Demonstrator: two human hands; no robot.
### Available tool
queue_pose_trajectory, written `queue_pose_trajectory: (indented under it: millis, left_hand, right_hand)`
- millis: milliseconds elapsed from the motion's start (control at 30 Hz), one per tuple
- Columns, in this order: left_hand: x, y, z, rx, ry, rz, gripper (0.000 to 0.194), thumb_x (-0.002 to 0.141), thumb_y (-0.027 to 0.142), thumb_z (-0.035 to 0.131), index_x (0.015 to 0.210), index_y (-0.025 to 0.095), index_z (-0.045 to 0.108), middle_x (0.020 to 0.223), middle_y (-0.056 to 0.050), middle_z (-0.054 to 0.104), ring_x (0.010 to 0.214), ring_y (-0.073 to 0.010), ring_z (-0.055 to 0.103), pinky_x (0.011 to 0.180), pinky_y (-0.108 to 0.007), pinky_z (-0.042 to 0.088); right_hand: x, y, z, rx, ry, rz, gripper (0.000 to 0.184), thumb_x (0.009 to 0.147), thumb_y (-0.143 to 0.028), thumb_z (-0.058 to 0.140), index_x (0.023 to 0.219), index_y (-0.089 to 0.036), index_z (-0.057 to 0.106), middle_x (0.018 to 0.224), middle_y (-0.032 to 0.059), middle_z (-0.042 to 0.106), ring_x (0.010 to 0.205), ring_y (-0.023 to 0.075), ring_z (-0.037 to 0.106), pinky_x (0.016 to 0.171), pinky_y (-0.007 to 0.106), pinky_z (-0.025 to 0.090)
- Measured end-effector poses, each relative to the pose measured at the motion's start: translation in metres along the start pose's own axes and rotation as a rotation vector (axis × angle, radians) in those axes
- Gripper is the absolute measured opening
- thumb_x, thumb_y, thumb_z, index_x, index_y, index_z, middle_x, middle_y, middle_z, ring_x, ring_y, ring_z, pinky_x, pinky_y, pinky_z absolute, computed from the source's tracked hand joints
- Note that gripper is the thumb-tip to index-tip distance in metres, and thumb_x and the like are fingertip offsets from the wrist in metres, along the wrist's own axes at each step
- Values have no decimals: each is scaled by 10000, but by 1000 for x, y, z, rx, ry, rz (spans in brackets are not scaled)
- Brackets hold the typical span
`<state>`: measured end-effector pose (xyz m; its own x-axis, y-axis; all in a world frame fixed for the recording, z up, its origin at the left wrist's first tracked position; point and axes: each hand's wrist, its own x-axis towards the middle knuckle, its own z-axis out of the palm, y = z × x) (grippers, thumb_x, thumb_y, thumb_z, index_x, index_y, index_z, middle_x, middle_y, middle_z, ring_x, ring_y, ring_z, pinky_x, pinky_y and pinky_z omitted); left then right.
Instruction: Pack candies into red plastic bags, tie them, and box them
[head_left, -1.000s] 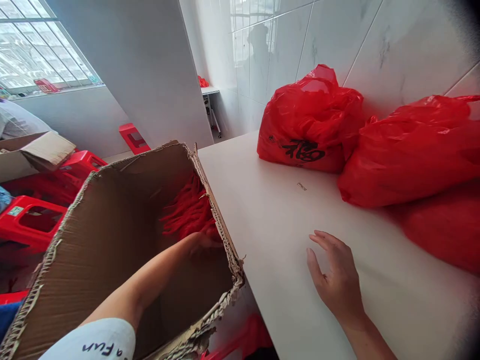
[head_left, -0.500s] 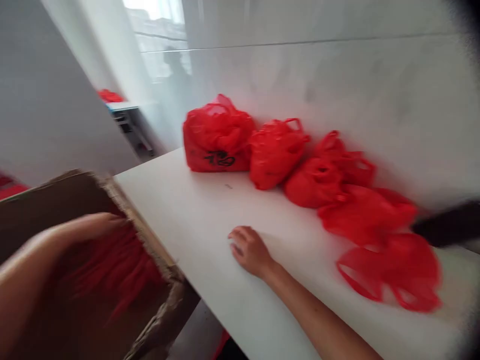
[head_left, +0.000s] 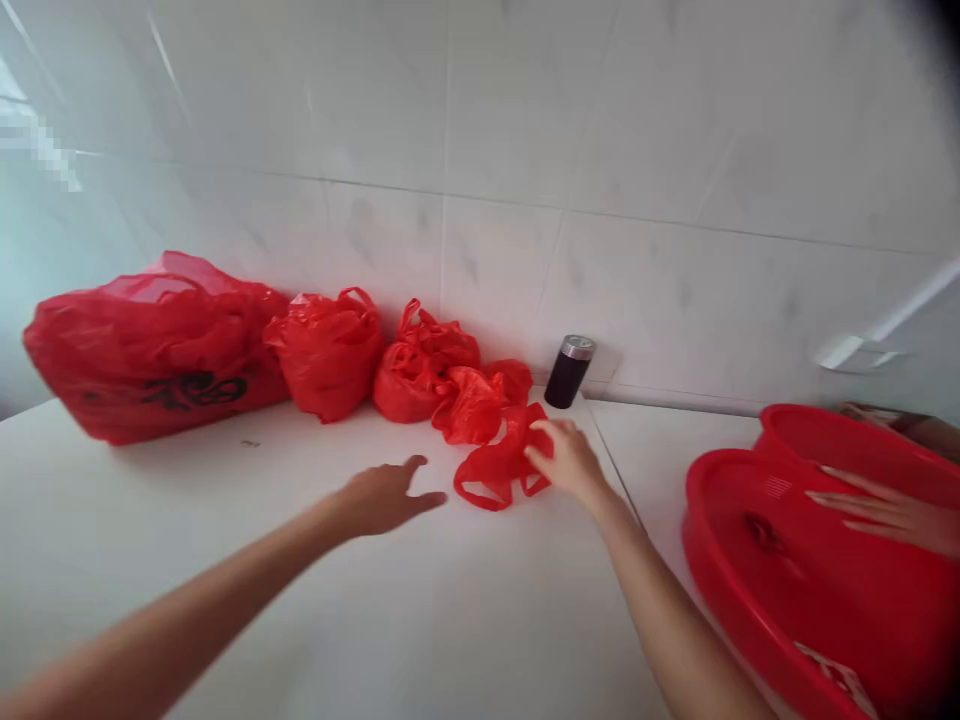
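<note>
We have a thin red plastic bag (head_left: 491, 465) in front of us, lying on the white table (head_left: 300, 620) between our two hands, nearer the right. It is limp and flat, creased across the middle, its looped handles spread toward us with the white surface showing through the openings. Our right hand (head_left: 559, 455) is at its right-hand edge, thumb and fingers curved over the plastic; we cannot tell whether they pinch it. Our left hand (head_left: 386, 497) is free, thumb and fingers parted, just beside the bag but apart from it.

Behind, along the tiled wall, we see a big bulging red bag (head_left: 112, 355) with black lettering; red shows through its sheer top, but we cannot make out the contents. Next to it stand a rounded, filled bag (head_left: 330, 360) with its handle up and a lower knotted bag (head_left: 405, 385), what is inside hidden in both. A crumpled bag (head_left: 466, 405) lies just behind ours, and a dark flask (head_left: 568, 378) with a silver lid stands upright near the wall. On our right, another person's hand (head_left: 900, 515) spreads its fingers over a red basin (head_left: 705, 490); a second basin (head_left: 817, 430) sits behind.
</note>
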<state>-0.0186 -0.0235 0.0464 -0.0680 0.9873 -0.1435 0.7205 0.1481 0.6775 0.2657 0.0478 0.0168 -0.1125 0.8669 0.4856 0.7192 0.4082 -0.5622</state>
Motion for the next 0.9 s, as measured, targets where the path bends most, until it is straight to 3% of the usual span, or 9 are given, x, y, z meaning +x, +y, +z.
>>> queue_pose_trajectory:
  millis: [100,200,300,500,600,667,733,800,900]
  left_hand:
    - [33,40,84,63,-25,84,862,611,544,744,1364,216,484,1193,-194,641,1114,-423,571,959,-498,374]
    - [52,53,123,0,-14,115,521,767,398,628,1244,197,574,1327,-193,543,1295,-410,418,1046,-534,299]
    - [60,41,116,-189,-66,85,307,874,360,471,1023,161,651,1195,-169,632,1216,-362,525,1019,-500,386]
    - [39,-26,45,-643,-229,-58,303,923,360,374,1093,185,553,1139,-125,684,1042,-246,672,894,-412,547]
    - [11,-33,29,-799,44,-117,333,826,362,577,1122,219,528,1226,-113,622,1139,-292,607,961,-495,494]
    - [-7,-19,40,-655,408,43,337,799,382,618,1100,248,545,1281,-92,569,1225,-310,527,1036,-531,407]
    - [-18,1,63,-289,601,334,266,813,394,612,1037,252,596,1339,-97,523,1293,-325,448,1082,-534,336]
    - [-17,16,89,76,527,484,203,824,350,615,988,237,652,1437,-129,448,1345,-375,367,1086,-582,284]
    - [-3,11,107,314,420,383,260,860,175,475,1058,188,643,1365,-168,538,1233,-390,493,997,-578,379]
  right_hand:
    - [-29,27,26,23,-16,77,474,626,-209,740,1092,-216,654,1060,117,637,930,282,611,784,435,495]
    - [-40,43,33,99,5,128,331,694,-108,607,1003,-211,663,931,79,658,843,231,623,758,384,500]
    - [-35,54,7,205,69,192,257,774,-115,484,962,-203,635,880,57,644,708,176,607,672,327,505]
    - [-44,38,-37,441,160,311,192,908,-304,419,903,-180,567,648,-8,540,526,129,510,516,256,457]
    - [-58,10,-32,510,171,325,212,921,-344,440,895,-185,578,690,-5,551,529,110,486,543,249,460]
    - [-67,-12,-26,537,174,302,209,925,-355,461,908,-191,589,698,-6,550,531,106,478,535,240,445]
    - [-77,-36,-22,569,148,249,205,932,-359,469,932,-199,596,737,2,568,540,103,485,530,233,436]
    - [-88,-55,-23,583,87,202,210,950,-358,449,965,-212,598,775,9,592,545,102,498,538,232,443]
    - [-102,-57,-44,478,33,168,221,971,-350,410,992,-237,599,821,19,628,624,122,569,597,244,478]
